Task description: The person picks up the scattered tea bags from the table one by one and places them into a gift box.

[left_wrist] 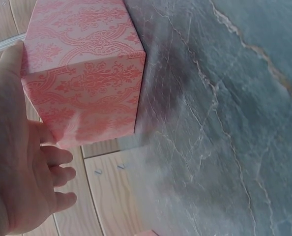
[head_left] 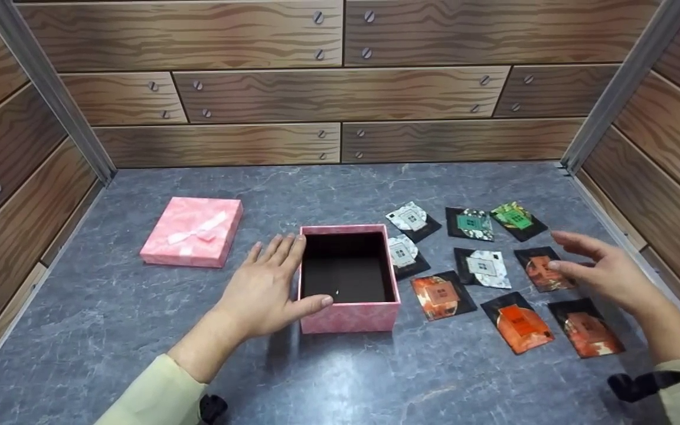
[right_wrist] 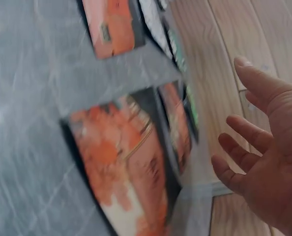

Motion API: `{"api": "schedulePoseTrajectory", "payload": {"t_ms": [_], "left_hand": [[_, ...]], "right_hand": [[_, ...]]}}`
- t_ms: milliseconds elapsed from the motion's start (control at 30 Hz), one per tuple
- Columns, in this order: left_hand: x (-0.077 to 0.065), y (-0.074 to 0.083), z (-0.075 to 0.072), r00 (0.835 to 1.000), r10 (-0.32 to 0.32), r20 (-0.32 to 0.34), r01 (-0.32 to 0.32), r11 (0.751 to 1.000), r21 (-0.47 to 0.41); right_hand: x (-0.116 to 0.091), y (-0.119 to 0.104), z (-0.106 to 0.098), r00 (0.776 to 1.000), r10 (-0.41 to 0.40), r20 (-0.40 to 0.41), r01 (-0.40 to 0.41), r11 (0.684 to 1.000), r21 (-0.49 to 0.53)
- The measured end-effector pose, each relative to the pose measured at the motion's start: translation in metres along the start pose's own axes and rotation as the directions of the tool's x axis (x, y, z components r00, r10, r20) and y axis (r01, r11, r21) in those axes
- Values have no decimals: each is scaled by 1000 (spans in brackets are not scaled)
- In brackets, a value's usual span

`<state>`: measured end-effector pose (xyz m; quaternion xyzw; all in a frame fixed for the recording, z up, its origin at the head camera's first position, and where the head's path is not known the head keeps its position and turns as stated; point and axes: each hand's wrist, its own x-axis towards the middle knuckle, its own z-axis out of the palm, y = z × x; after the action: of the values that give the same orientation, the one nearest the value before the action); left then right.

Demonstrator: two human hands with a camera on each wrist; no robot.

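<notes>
An open pink patterned box point(head_left: 349, 319) with a black inside stands at the middle of the table. My left hand point(head_left: 266, 289) rests against its left side, fingers straight at the far left corner and thumb over the near rim. In the left wrist view the hand point(left_wrist: 23, 162) lies along the pink box point(left_wrist: 87, 93). My right hand point(head_left: 614, 274) hovers above the right side of the table, fingers loosely bent with nothing between them. Below its thumb lies a dark sachet with a red-brown print point(head_left: 543, 270). The right wrist view shows the hand point(right_wrist: 269, 147) beside a reddish sachet point(right_wrist: 121, 162).
Several flat sachets lie spread right of the box: an orange one point(head_left: 518, 323), white ones such as this sachet point(head_left: 483, 268), and green ones such as this sachet point(head_left: 470, 223). A pink lid point(head_left: 195, 230) with a bow sits at left. Wood-patterned walls point(head_left: 340, 94) enclose the table.
</notes>
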<state>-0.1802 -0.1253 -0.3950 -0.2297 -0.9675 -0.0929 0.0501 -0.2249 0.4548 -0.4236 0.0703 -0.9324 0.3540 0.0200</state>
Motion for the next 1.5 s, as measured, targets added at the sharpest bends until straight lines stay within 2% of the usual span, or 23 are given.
{"api": "schedulePoseTrajectory", "payload": {"t_ms": [233, 433, 600, 967, 1300, 1500], "left_hand": [[-1, 1, 1, 1000, 5, -6, -5, 1000, -16], [-1, 0, 1, 1000, 8, -10, -8, 1000, -14], [0, 0, 0, 1000, 6, -8, -6, 1000, -8], [-1, 0, 0, 1000, -1, 3, 1, 1000, -7], [-1, 0, 0, 1000, -10, 11, 10, 1000, -5], [-2, 0, 1, 1000, -12, 8, 12, 1000, 3]], "right_hand": [[3, 21, 3, 990, 64, 129, -61, 998, -27], [5, 29, 3, 977, 86, 198, -95, 995, 35], [8, 35, 4, 981, 46, 188, -56, 997, 47], [10, 37, 9, 985, 46, 168, -38, 998, -55], [12, 36, 11, 979, 81, 187, -82, 997, -1], [12, 35, 9, 968, 162, 194, -161, 987, -18]]}}
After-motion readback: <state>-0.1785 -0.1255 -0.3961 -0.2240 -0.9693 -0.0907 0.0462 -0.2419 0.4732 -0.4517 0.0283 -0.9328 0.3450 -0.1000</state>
